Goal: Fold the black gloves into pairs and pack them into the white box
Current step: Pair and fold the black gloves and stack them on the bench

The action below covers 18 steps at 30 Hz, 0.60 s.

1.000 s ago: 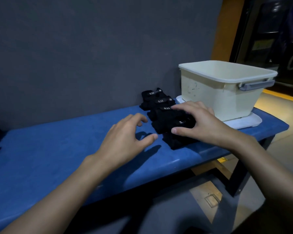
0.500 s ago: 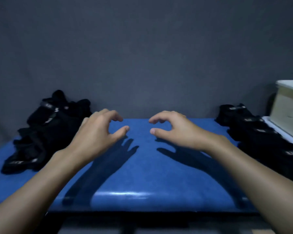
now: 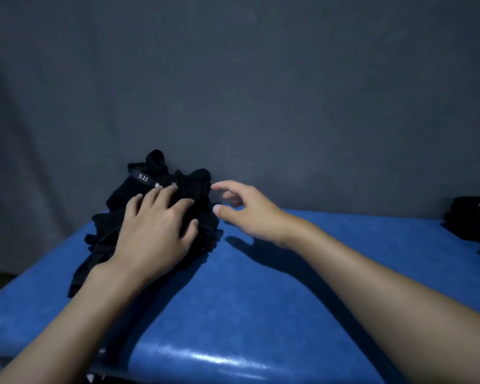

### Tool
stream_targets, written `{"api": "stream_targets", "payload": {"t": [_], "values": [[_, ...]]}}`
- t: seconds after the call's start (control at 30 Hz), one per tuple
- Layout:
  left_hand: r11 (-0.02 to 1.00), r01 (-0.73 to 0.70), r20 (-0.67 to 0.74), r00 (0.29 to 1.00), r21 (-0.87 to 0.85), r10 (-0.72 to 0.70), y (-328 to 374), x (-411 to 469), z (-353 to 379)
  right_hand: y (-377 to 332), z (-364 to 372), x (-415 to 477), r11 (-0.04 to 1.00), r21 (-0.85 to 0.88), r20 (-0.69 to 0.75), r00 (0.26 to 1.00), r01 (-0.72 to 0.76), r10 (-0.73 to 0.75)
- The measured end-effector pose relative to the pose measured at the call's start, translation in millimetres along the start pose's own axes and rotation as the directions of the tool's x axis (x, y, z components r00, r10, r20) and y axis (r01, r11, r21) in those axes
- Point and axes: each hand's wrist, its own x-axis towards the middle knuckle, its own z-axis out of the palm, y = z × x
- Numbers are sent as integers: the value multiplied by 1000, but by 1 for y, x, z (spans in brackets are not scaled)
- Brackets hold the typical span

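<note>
A loose heap of black gloves [image 3: 122,195] with white "5.11" labels lies at the left of the blue bench against the grey wall. My left hand [image 3: 155,231] rests flat on top of the heap, fingers spread and fairly straight. My right hand [image 3: 247,212] hovers just right of the heap, fingers loosely curled, thumb out, holding nothing. Folded black glove pairs [image 3: 471,217] sit at the far right edge of the view. The white box is out of view.
The blue padded bench [image 3: 288,286] runs across the view with bare surface between the heap and the folded pairs. A grey wall [image 3: 261,92] stands directly behind it. The bench's front edge is close below my forearms.
The view swung left from the white box and folded pairs to the loose heap. Both hands left the folded pairs and crossed the bench; my left hand now lies on the heap.
</note>
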Motion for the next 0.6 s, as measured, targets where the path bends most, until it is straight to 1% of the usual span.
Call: {"api": "stream_targets", "payload": {"t": [0.1, 0.23, 0.37, 0.6], "values": [[999, -1, -1, 1000, -44, 1, -1, 2, 2, -1, 10, 10, 996, 72, -3, 999, -45, 45], [995, -5, -1, 1000, -96, 5, -2, 0, 4, -4, 19, 18, 979, 191, 36, 997, -74, 68], [987, -1, -14, 1000, -159, -2, -4, -4, -1, -8, 20, 20, 981, 177, 5, 997, -80, 80], [977, 15, -49, 998, -211, -26, -7, -13, -8, -12, 9, 17, 991, 132, -118, 993, 5, 11]]}}
